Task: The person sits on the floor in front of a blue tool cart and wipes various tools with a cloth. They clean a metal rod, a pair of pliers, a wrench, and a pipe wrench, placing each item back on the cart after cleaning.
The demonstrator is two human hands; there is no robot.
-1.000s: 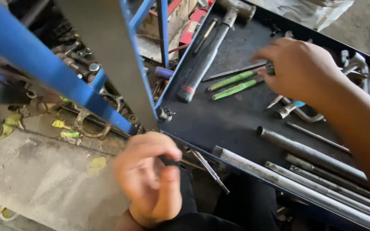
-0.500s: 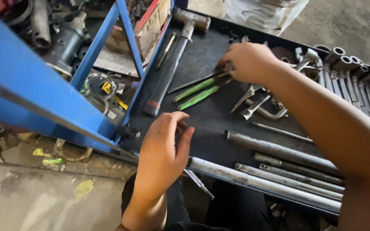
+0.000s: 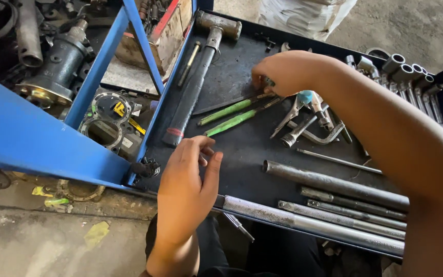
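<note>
My right hand reaches across a dark tool tray. Its fingertips pinch the far end of a thin dark metal strip, which lies just above two green-handled tools. My left hand rests palm down on the tray's front edge with its fingers loosely curled. The tip of a thin metal tool pokes out from under that palm. A long-handled hammer lies along the tray's left side.
Several long steel pipes lie along the tray's front. Pliers and wrenches sit in the middle, with sockets at the far right. A blue steel frame stands to the left, with engine parts behind it. The ground is concrete.
My left hand has risen from below the tray onto its front edge and loosened from a tight fist. My right hand stays pinched on the strip's end. The view has shifted.
</note>
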